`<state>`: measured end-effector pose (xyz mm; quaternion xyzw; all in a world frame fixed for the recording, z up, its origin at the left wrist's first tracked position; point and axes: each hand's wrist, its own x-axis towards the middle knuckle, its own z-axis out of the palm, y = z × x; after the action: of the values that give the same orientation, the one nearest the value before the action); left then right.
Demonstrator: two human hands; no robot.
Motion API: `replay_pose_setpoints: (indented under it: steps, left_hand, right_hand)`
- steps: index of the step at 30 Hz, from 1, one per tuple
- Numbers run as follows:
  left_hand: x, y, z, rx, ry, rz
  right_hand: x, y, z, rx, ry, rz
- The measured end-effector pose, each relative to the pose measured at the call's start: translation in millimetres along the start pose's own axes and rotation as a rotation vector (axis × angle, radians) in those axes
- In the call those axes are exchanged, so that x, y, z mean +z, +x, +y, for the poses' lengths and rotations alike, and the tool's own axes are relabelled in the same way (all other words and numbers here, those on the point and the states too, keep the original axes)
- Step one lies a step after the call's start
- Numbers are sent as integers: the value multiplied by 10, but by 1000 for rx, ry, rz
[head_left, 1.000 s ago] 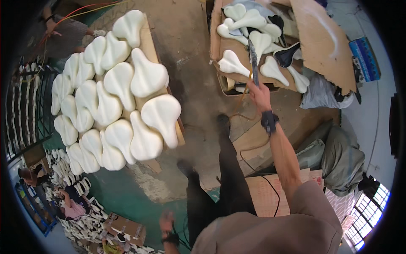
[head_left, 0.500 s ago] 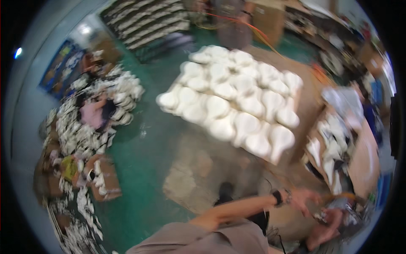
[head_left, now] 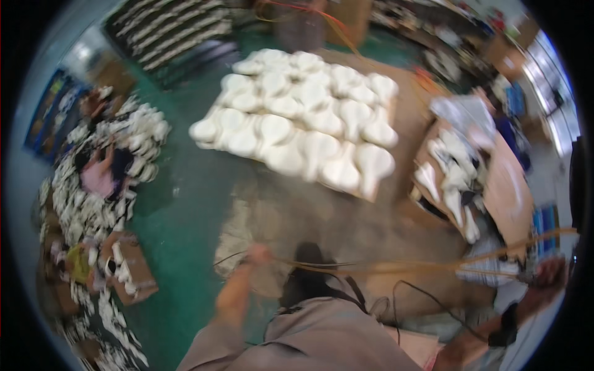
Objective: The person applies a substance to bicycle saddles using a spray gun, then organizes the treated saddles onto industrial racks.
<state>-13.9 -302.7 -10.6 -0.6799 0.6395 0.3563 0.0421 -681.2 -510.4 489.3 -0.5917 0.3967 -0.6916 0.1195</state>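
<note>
We have a long, thin tan cord [head_left: 396, 267] stretched nearly level across the lower half of the view, running from our left hand [head_left: 258, 253] at about seven o'clock out to our right hand [head_left: 549, 272] at about four o'clock. The left hand looks closed around the cord's end, though motion blur hides the fingers, so we cannot say how tight the hold is. The right hand sits at the very rim of the picture, dark and smeared; the cord reaches it, but whether it is gripped or merely draped there we cannot tell.

We judge the cord to be light, limp and flexible: it would sag wherever it is not pulled taut, and it looks smooth enough to slip through a loose fist. It seems best taken near each end, with a wrap around the palm or a firm pinch, keeping tension between the two hands. A darker thin cable [head_left: 427, 297] loops just below it and could tangle with it.

Up at twelve o'clock lies a pallet [head_left: 365, 193] covered in white moulded saddle-shaped pieces [head_left: 297, 117], packed touching one another. At three o'clock an open cardboard box [head_left: 507, 191] holds more of them. At nine o'clock a person in pink [head_left: 99, 176] sits among heaps of black-and-white parts [head_left: 80, 210] on the green floor [head_left: 179, 216].
</note>
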Motion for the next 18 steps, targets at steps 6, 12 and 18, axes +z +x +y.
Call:
replay_pose_setpoints:
  steps: [6,12,18]
  left_hand:
    - [509,-802,-105,-468,-106,214]
    - [435,-575,298,-540,-488,133]
    - [285,-457,941,-285,-107,-62]
  right_hand:
    - [637,-380,-457,290,-232,-178]
    - [992,-868,-401,749,-79,-259]
    - [993,-1155,-190,809,-271,-833]
